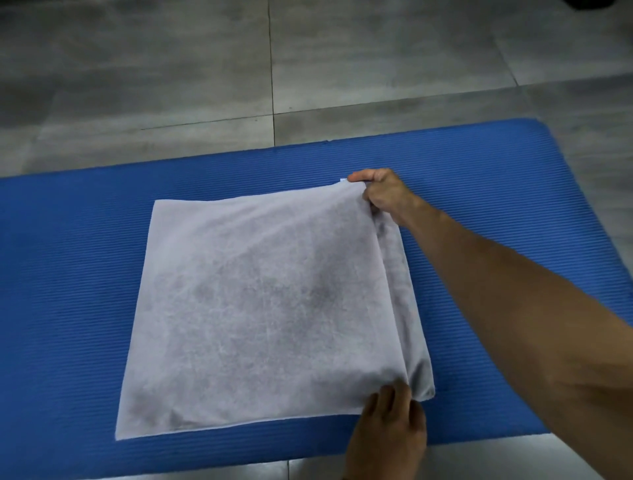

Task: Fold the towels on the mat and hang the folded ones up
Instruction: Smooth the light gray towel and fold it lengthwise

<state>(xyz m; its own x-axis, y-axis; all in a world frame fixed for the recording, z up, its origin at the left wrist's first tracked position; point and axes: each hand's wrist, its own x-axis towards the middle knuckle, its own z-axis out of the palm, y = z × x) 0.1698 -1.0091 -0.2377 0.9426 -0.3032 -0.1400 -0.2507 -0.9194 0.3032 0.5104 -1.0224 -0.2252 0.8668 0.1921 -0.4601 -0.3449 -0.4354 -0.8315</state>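
A pale grey-white towel [260, 308] lies folded in layers on the blue mat [75, 274]. My right hand [380, 193] reaches across from the right and grips the top layer's far right corner, lifting it slightly. My left hand [387, 428] comes in from the bottom edge and pinches the top layer's near right corner. Along the right side the lower layer [407, 308] shows beneath the raised edge. The towel's left half lies flat.
The ribbed mat lies on a grey tiled floor [205, 68], which shows beyond the mat's far edge and along the near edge at the bottom. A dark object [596, 3] sits at the top right corner of the view.
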